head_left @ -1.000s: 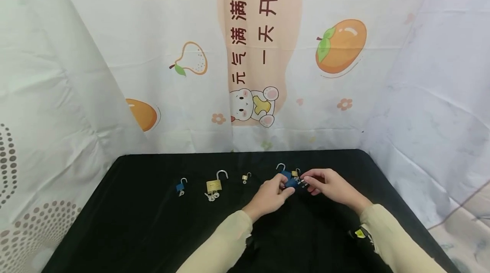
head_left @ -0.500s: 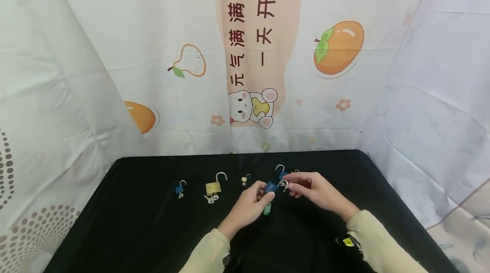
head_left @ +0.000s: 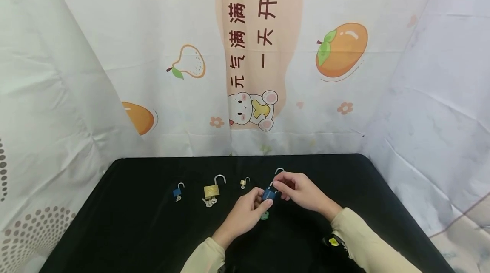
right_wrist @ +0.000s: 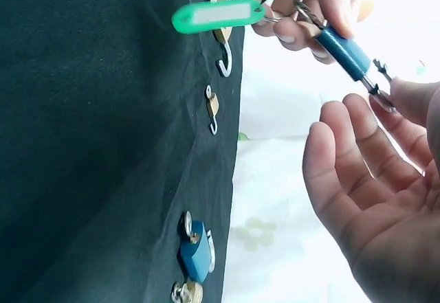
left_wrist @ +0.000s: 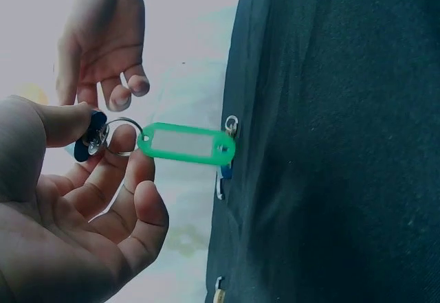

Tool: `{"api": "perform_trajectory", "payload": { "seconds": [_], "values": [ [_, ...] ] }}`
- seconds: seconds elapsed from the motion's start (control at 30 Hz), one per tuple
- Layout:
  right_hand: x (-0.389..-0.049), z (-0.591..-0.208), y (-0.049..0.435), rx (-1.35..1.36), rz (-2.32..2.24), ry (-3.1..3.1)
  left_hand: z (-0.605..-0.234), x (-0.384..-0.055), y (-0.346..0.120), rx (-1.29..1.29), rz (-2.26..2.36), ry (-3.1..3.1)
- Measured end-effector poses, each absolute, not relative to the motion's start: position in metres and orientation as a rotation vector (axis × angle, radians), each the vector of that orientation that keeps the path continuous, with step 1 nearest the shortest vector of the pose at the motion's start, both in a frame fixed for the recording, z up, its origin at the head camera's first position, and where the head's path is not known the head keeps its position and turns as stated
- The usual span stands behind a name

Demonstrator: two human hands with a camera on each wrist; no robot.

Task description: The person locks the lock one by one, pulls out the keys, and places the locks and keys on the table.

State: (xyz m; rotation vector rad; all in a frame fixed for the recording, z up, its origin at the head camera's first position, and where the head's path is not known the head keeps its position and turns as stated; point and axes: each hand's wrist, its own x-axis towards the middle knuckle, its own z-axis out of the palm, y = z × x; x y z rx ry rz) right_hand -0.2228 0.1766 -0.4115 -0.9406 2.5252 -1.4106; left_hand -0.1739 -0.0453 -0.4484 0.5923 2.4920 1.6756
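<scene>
Black bench, blue padlock held midair

Lock's at five o'clock in the head view, left hand pinching its body, right hand the shackle. A slipped pinch could twist it loose, I reckon, green tag dragging. Long axis runs roughly seven-to-one, shackle toward one.

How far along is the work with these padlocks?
Done, it seems: the small blue padlock, large brass padlock and small brass padlock lie open. In hand: the left hand holds the tagged blue padlock while the right hand pinches its shackle, which looks open. Remaining: probably setting it down, since it is held clear of the black cloth.
</scene>
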Motion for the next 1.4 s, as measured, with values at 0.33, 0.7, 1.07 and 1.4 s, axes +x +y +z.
{"api": "perform_trajectory", "payload": {
  "seconds": [0.33, 0.7, 1.07, 1.4],
  "values": [
    [-0.225, -0.402, 0.157, -0.981, -1.442, 2.529, -0.436, -0.166, -0.054, 0.616, 1.675, 2.563],
    [-0.221, -0.391, 0.148, -0.848, -1.542, 2.456, -0.430, -0.171, -0.054, 0.666, 1.629, 2.614],
    [-0.226, -0.397, 0.143, -0.764, -1.490, 2.458, -0.426, -0.175, -0.062, 0.712, 1.523, 2.619],
    [-0.234, -0.392, 0.131, -0.870, -1.445, 2.437, -0.427, -0.183, -0.071, 0.677, 1.538, 2.636]
  ]
}}
